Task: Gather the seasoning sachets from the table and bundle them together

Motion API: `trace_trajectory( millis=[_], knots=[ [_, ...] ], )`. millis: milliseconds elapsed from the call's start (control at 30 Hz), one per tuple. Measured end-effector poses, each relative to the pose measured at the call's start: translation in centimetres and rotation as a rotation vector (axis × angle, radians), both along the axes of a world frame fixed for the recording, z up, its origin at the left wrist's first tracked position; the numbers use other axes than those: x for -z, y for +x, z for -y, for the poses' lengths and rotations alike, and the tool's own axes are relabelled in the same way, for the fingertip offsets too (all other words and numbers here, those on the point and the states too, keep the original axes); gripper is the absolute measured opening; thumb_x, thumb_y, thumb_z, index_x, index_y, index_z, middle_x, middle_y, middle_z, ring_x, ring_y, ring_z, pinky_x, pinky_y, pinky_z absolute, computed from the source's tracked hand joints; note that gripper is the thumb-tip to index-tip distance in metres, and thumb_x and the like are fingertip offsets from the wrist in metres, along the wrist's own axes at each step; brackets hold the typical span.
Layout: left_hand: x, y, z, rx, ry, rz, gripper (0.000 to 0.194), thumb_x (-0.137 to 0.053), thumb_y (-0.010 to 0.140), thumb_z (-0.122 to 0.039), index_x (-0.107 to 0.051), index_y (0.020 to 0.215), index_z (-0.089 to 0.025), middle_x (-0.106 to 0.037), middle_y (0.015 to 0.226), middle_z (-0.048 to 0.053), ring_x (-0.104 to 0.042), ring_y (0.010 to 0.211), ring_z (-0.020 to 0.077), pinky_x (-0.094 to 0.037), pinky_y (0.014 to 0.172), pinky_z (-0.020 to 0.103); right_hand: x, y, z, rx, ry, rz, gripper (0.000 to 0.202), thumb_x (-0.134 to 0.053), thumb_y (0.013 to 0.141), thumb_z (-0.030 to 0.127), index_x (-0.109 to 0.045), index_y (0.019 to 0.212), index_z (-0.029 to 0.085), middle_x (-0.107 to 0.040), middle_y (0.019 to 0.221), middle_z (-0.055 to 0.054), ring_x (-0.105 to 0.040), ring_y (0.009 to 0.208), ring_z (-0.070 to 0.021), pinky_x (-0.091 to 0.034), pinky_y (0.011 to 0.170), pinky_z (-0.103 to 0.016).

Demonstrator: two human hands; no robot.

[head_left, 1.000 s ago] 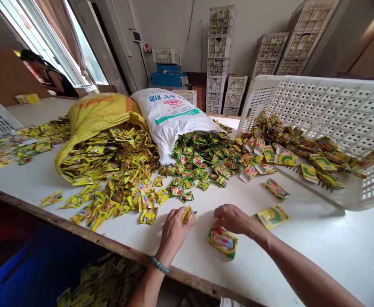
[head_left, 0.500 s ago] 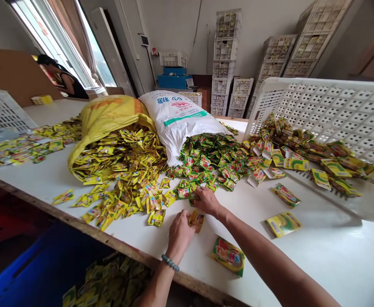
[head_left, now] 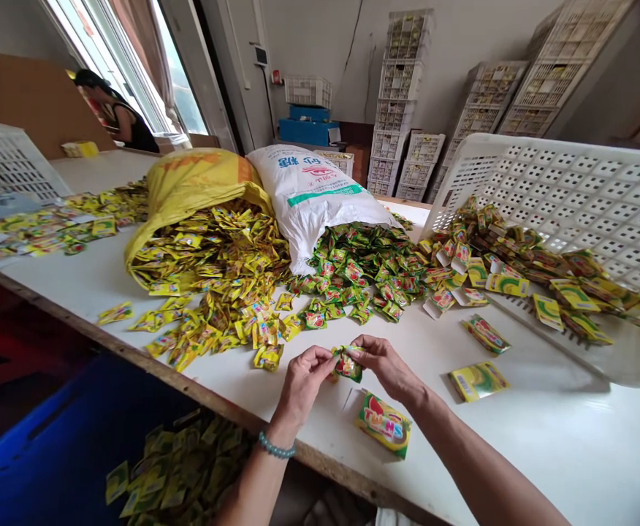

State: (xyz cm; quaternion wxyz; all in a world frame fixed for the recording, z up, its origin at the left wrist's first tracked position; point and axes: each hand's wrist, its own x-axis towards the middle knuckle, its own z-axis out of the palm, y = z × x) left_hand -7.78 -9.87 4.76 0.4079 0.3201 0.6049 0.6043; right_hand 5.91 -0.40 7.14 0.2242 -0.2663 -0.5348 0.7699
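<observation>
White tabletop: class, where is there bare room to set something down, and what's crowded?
Bare: lower right, between the crate and right forearm; left, between yellow sack and table edge. Crowded: spilled packets before that sack and the white sack.

daylight from the upper-left window (head_left: 184, 82), pale sheen on the table (head_left: 616, 446), deep shadow beneath, wide-angle stretching toward edges

2 hands (head_left: 301, 374) (head_left: 390, 367), 2 sacks (head_left: 202, 174) (head_left: 320, 191), 1 bracelet (head_left: 277, 446) show.

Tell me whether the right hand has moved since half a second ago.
Yes: judged against the white sack, the right hand has drawn back, slightly rightward.
</observation>
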Motion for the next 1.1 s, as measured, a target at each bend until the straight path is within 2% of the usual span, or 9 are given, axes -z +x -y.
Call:
trace_trajectory(
  millis=[133, 267, 400, 467, 533, 667, 833, 967, 1100],
  knots=[
    [-0.8, 0.3, 0.2, -0.095, 0.065, -0.137, 0.02, -0.066, 0.076, -0.037, -0.061, 0.073, -0.018, -0.06, 0.063, -0.002, -0.053, 0.061, 0.0125, -0.043, 0.06, 0.023, -0.5, -1.2, 1.2, 0.131, -0.25, -0.149, 0.034, -0.082, 0.063, 0.04, -0.063, 0.08, 0.017, -0.062, 0.069, 0.002, -0.053, 0.062, -0.0111, -0.041, 0.063, -0.025],
    [-1.7, 0.4, 0.0, -0.041, 0.08, -0.325, 0.018, -0.062, 0.08, -0.036, -0.062, 0.074, -0.019, -0.06, 0.065, -0.002, -0.051, 0.059, 0.0123, -0.041, 0.057, 0.022, -1.3, -2.7, 1.5, 0.192, -0.228, -0.133, 0.034, -0.082, 0.062, 0.04, -0.06, 0.069, 0.015, -0.053, 0.055, 0.004, -0.045, 0.052, -0.0091, -0.036, 0.053, -0.023],
    [-2.6, 0.1, -0.4, -0.067, 0.142, -0.259, 0.018, -0.063, 0.079, -0.037, -0.061, 0.075, -0.019, -0.058, 0.065, -0.003, -0.052, 0.061, 0.0123, -0.042, 0.058, 0.022, -2.2, -3.6, 0.8, 0.18, -0.287, -0.141, 0.039, -0.084, 0.055, 0.04, -0.054, 0.061, 0.017, -0.047, 0.051, 0.007, -0.038, 0.048, -0.007, -0.03, 0.048, -0.022],
    [-2.7, -0.3, -0.5, -0.111, 0.149, -0.194, 0.019, -0.064, 0.078, -0.037, -0.061, 0.076, -0.019, -0.058, 0.066, -0.002, -0.053, 0.063, 0.0128, -0.044, 0.06, 0.023, -2.6, -3.6, 0.1, 0.082, -0.191, -0.099, 0.038, -0.082, 0.059, 0.044, -0.057, 0.066, 0.017, -0.051, 0.056, 0.005, -0.041, 0.051, -0.0076, -0.032, 0.05, -0.022],
    [-2.4, -0.7, -0.5, -0.142, 0.12, -0.167, 0.021, -0.064, 0.076, -0.039, -0.061, 0.076, -0.018, -0.059, 0.067, -0.001, -0.055, 0.064, 0.0135, -0.045, 0.061, 0.023, -2.7, -3.5, -0.7, -0.005, 0.015, -0.009, 0.038, -0.08, 0.062, 0.048, -0.059, 0.067, 0.016, -0.051, 0.058, 0.005, -0.041, 0.052, -0.0077, -0.032, 0.052, -0.023],
    [-0.6, -1.6, 0.0, -0.144, -0.054, -0.209, 0.026, -0.059, 0.077, -0.044, -0.06, 0.078, -0.019, -0.063, 0.066, 0.0, -0.059, 0.063, 0.0155, -0.048, 0.062, 0.026, -1.3, -3.5, -2.0, -0.017, 0.357, 0.27, 0.039, -0.075, 0.064, 0.05, -0.056, 0.056, 0.017, -0.044, 0.049, 0.006, -0.032, 0.048, -0.0072, -0.025, 0.047, -0.023],
    [1.9, -2.7, 1.2, -0.2, -0.263, -0.314, 0.01, -0.066, 0.07, -0.028, -0.061, 0.075, -0.021, -0.065, 0.06, 0.0, -0.059, 0.058, 0.0176, -0.042, 0.059, 0.027, 2.7, -3.8, -1.5, -0.001, 0.555, 0.498, 0.012, -0.074, 0.06, 0.025, -0.064, 0.056, 0.019, -0.055, 0.054, 0.002, -0.045, 0.057, -0.0121, -0.032, 0.053, -0.024],
    [2.4, -2.4, 1.5, -0.183, -0.345, -0.364, 0.006, -0.067, 0.067, -0.018, -0.065, 0.071, -0.021, -0.067, 0.062, 0.003, -0.061, 0.065, 0.02, -0.041, 0.064, 0.029, 4.6, -3.6, -1.1, 0.068, 0.532, 0.526, 0.009, -0.074, 0.058, 0.021, -0.065, 0.058, 0.019, -0.059, 0.06, 0.001, -0.047, 0.061, -0.0138, -0.034, 0.058, -0.026],
    [1.7, -0.7, 0.9, -0.075, -0.277, -0.251, 0.024, -0.059, 0.079, -0.039, -0.07, 0.085, -0.018, -0.072, 0.076, 0.006, -0.064, 0.074, 0.0202, -0.046, 0.067, 0.029, 3.6, -2.2, -0.7, 0.072, 0.354, 0.415, 0.032, -0.071, 0.067, 0.046, -0.06, 0.062, 0.017, -0.054, 0.055, 0.002, -0.043, 0.053, -0.0108, -0.035, 0.053, -0.025]
  ],
)
